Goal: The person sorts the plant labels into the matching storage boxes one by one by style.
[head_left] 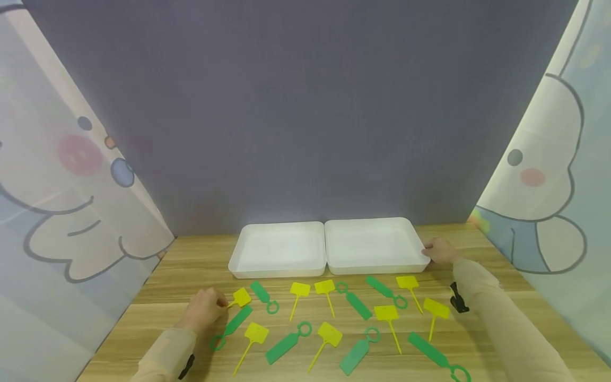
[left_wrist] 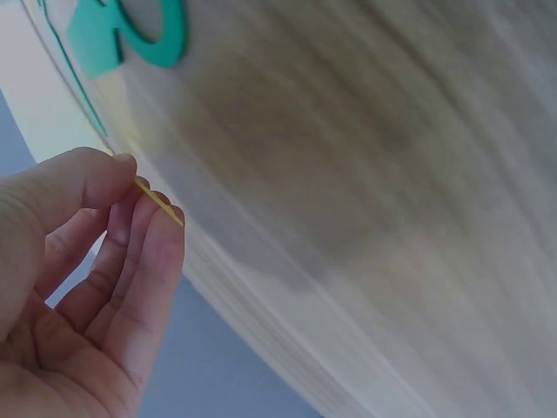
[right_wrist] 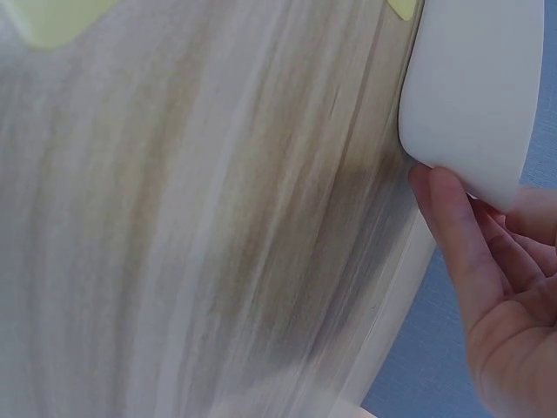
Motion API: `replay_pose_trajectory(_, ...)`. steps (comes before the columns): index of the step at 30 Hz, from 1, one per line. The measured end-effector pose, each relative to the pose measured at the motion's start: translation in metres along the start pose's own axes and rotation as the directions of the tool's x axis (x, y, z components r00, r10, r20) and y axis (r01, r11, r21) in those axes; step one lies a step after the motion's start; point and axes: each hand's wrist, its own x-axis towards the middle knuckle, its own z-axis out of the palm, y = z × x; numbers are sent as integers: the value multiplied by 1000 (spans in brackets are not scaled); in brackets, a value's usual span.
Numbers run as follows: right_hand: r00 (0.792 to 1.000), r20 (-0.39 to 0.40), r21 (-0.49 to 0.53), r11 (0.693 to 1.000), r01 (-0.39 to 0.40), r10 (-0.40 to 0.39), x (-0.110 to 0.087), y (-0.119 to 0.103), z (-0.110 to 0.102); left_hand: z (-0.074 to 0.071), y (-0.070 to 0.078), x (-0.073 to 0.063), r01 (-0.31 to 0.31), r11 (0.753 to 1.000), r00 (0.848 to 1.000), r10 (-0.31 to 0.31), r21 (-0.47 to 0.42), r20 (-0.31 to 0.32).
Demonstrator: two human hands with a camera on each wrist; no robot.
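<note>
At the left, my left hand (head_left: pixel 204 307) pinches the thin stem of a yellow plant tag (head_left: pixel 241 297) between thumb and fingertips. The stem (left_wrist: pixel 158 202) shows as a narrow strip in the left wrist view. Just right of that hand lies a green loop tag (head_left: pixel 238 319). My right hand (head_left: pixel 440 251) grips the right side of the right white tray (head_left: pixel 377 268). In the right wrist view, its fingers lie against the outer wall of the white tray (right_wrist: pixel 470 96), with the thumb by the rim.
A second white tray (head_left: pixel 277 273) stands against the first one's left side. Several yellow tags, like this one (head_left: pixel 329 334), and several green loop tags (head_left: pixel 282 348) lie spread over the wooden table (head_left: pixel 157 297). A grey panel (head_left: pixel 305 116) rises behind the trays.
</note>
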Motion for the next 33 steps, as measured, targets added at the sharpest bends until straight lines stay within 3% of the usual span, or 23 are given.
replay_pose_trajectory(5, 1000, -4, -2, 1000, 2, -2, -1, 0, 0, -2, 6, -1, -2, 1000, 1000, 2, 5, 4)
replay_pose_trajectory(13, 1000, -8, 18, 1000, 4, -4, -3, 1, 0, -9, 28, -3, -86, 996, 996, 87, 14, -38)
replay_pose_trajectory(21, 1000, -15, 0, 1000, 2, -2, -1, 2, 0, -14, 53, -5, -90, 996, 996, 90, -10, -29)
replay_pose_trajectory(27, 1000, -14, 19, 1000, 1, -1, 0, 5, 2, -11, 66, 0, -208, 978, 975, 207, -4, -79)
replay_pose_trajectory(33, 1000, -20, 30, 1000, 9, -8, 1, 6, 3, -13, 81, 9, -298, 955, 952, 295, -19, -77)
